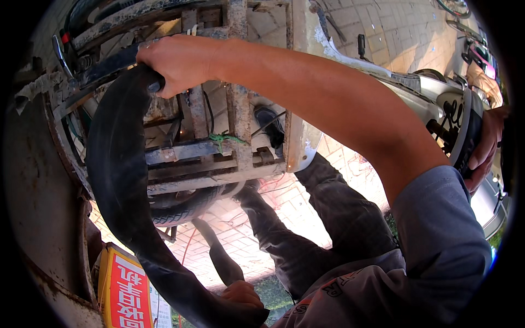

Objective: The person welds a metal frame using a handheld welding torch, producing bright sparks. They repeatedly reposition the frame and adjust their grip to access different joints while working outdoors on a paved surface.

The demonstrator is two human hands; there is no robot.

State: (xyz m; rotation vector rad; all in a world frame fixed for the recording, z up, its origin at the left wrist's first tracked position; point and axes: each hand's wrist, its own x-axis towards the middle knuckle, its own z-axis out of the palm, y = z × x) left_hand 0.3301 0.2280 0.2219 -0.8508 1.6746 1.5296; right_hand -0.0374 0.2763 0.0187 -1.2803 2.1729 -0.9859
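Observation:
A long curved length of black rubber inner tube (117, 147) stretches from the upper left to the bottom edge. My right hand (180, 60) is closed around its upper end, the bare arm reaching across from the right. My left hand (240, 295) is closed on its lower end near the bottom edge, its fingers partly hidden. Beside that hand a dark flat strip (221, 257) sticks up; I cannot tell whether it belongs to the tube. Behind the tube is a rusty metal frame (238, 109) with a green tie (224, 139) knotted on one bar.
Under the frame sits a treaded tyre (186, 208). A yellow box with a red sign (128, 290) stands at lower left, beside a rusty metal panel (44, 202). Through the frame shows a dark shoe (268, 126). Another person's hand (486, 142) rests on a scooter (465, 109) at right.

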